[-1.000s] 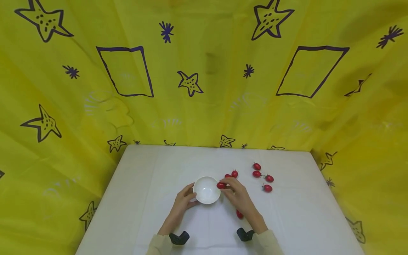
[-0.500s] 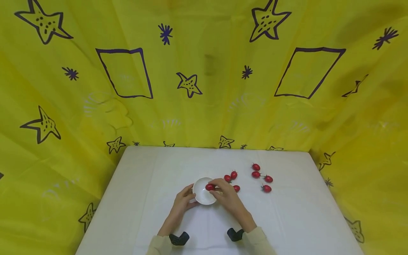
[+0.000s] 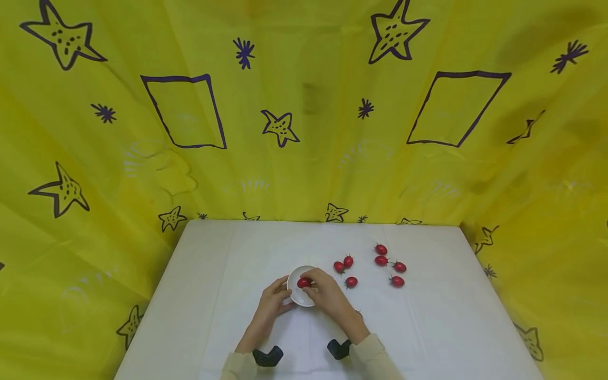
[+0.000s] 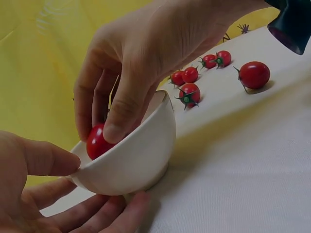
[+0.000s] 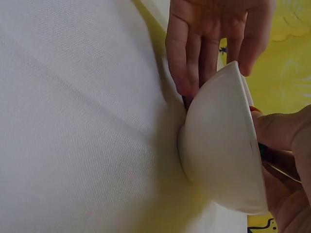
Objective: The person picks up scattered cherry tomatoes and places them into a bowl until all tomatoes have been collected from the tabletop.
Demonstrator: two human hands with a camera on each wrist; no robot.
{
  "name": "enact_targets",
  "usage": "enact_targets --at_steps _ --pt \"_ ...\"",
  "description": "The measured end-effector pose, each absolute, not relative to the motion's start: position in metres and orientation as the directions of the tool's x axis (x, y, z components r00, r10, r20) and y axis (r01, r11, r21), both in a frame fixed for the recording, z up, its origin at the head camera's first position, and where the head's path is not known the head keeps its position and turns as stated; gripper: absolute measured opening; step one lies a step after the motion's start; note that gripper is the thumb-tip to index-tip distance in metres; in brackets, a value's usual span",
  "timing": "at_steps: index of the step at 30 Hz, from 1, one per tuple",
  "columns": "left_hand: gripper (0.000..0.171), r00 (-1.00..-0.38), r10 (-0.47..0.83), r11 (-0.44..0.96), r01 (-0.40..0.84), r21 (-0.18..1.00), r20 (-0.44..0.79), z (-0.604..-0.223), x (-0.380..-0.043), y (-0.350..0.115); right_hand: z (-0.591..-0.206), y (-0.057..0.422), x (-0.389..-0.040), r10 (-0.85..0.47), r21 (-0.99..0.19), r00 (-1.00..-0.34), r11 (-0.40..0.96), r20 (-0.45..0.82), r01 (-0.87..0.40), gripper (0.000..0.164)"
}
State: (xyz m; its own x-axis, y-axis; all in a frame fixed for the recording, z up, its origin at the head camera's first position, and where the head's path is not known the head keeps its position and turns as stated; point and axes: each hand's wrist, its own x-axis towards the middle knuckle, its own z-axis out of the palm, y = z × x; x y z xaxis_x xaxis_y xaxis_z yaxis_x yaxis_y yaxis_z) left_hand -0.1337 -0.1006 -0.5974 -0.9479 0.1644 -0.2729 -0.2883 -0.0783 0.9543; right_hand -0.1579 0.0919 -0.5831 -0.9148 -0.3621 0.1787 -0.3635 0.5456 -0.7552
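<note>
A small white bowl (image 3: 292, 277) stands on the white table, its plain outer wall (image 4: 141, 158) filling the middle of the left wrist view. My left hand (image 3: 272, 302) holds the bowl from the left, thumb at the rim and the other fingers low along its side. Inside the bowl, my right hand (image 3: 325, 293) pinches a red cherry tomato (image 3: 303, 283) between thumb and fingers. The right wrist view shows the bowl (image 5: 221, 145) from the side, hiding most of that tomato.
Right of the bowl lie three cherry tomatoes (image 3: 351, 282), and several more tomatoes (image 3: 381, 260) lie farther right. Another tomato is mostly hidden by the right wrist. Yellow cloth (image 3: 304, 174) with drawn stars surrounds the table (image 3: 247, 243) at the back and sides.
My right hand has moved left with the cherry tomato, from the bowl's right rim to inside it. The left hand stays at the bowl. A tomato previously covered now shows.
</note>
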Motion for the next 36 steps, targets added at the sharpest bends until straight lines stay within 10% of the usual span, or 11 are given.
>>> enact_targets --at_steps 36 --pt "0.055 -0.942 0.206 -0.195 -0.305 0.932 -0.265 -0.598 -0.131 -0.1 -0.58 0.078 -0.161 -0.473 -0.47 -0.88 0.766 0.048 -0.438 0.027"
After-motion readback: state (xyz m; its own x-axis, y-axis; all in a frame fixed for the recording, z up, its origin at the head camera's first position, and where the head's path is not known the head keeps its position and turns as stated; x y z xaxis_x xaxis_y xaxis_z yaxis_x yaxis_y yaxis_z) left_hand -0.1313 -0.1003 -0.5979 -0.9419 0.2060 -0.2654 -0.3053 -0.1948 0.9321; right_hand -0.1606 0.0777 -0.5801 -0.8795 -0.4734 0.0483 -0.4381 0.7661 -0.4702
